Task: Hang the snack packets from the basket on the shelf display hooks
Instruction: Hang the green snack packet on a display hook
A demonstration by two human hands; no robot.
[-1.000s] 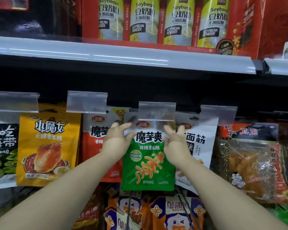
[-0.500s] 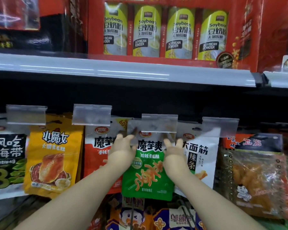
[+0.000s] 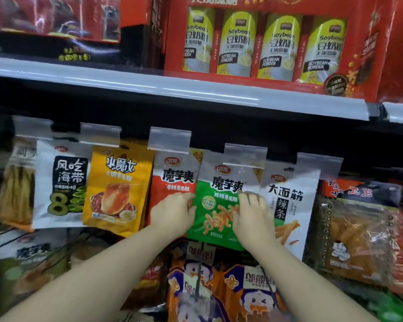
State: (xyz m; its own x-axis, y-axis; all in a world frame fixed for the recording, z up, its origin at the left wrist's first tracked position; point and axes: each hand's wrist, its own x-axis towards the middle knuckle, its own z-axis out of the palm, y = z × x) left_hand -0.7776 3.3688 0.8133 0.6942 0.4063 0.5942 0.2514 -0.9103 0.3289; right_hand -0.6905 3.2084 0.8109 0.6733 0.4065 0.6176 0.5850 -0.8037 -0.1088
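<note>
A green-and-white snack packet (image 3: 215,203) hangs at the middle of the hook row, its top under a clear plastic label holder (image 3: 244,156). My left hand (image 3: 172,212) rests on the packet's left edge with the fingers curled against it. On the right side my right hand (image 3: 254,216) touches the packet's front with the fingers spread and bent. Whether either hand grips the packet is unclear. The hook itself is hidden behind the holder. No basket is in view.
Neighbouring packets hang on the same row: white-green (image 3: 61,182), yellow (image 3: 116,189), red-white (image 3: 172,175), white (image 3: 289,205), and clear bags (image 3: 354,228) at right. A shelf edge (image 3: 172,89) above carries a red soybean powder box (image 3: 265,43). Orange packets (image 3: 219,287) hang below.
Both hands have slid down from the packet's top near the label holder to its middle. The packet now hangs under the holder. The view has tilted up and right.
</note>
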